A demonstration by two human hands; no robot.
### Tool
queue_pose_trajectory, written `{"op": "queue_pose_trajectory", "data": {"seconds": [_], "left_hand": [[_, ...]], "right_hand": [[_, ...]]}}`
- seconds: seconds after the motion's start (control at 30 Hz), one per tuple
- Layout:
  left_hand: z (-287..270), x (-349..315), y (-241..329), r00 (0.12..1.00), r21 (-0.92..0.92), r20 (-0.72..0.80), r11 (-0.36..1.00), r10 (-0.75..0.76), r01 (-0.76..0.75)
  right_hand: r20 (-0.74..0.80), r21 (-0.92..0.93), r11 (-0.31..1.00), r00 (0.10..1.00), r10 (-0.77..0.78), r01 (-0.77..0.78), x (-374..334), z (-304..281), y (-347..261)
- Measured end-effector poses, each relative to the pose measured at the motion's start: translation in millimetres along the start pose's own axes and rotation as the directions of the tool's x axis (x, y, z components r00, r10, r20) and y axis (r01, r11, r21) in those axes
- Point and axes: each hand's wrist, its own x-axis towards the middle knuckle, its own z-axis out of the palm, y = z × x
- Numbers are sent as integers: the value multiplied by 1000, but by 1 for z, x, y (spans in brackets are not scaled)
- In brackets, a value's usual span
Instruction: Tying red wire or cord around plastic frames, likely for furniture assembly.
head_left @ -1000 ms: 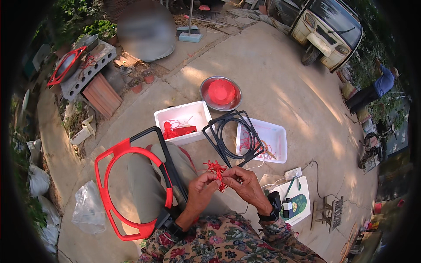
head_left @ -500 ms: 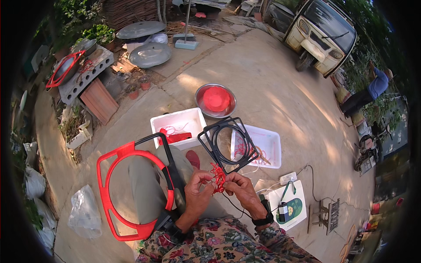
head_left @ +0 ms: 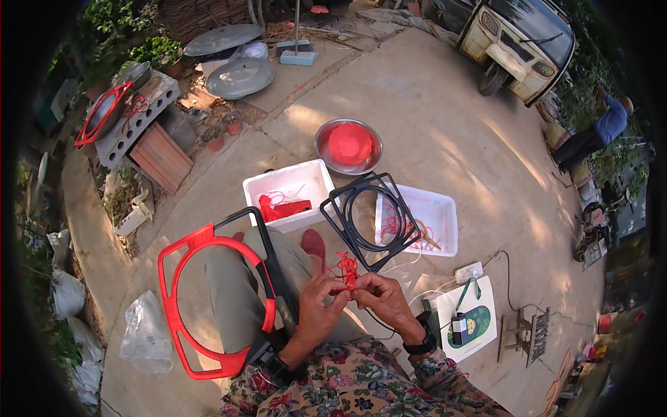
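Observation:
A tangled bundle of thin red cord (head_left: 346, 267) stands up between my two hands, over my lap. My left hand (head_left: 321, 304) pinches its lower end from one side. Opposite it, my right hand (head_left: 382, 300) pinches the same spot, the fingertips of both nearly meeting. How the strands run between the fingers is too small to make out. Across my left leg leans a frame with a round opening (head_left: 201, 236), mostly red, with black along its upper right side. Just beyond my hands are black ring frames (head_left: 345, 221).
Ahead are a white box (head_left: 295, 222) with red material, a white tray (head_left: 447, 222) with red cord, and a metal basin (head_left: 376, 158) holding a red object. A paper bag (head_left: 486, 326) and power strip (head_left: 468, 272) lie right. Farther off are a vehicle (head_left: 511, 55) and a person (head_left: 603, 132).
My hands have drawn closer together, fingertips meeting below the red bundle, which now stands more upright. The view has shifted slightly.

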Motion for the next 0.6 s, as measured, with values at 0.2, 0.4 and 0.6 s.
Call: {"op": "queue_pose_trajectory", "data": {"seconds": [0.2, 0.4, 0.6], "left_hand": [[7, -8, -14, 969, -316, 39, 917, -243, 243], [3, -5, -13, 877, -574, 222, 670, -425, 470], [3, -5, -15, 847, -663, 254, 554, -466, 504]], "right_hand": [[36, -283, 957, 998, -58, 65, 1, -1, 3], [-63, -346, 927, 982, -177, 145, 8, -12, 12], [-9, -292, 942, 985, -173, 163, 5, -15, 14]]}}
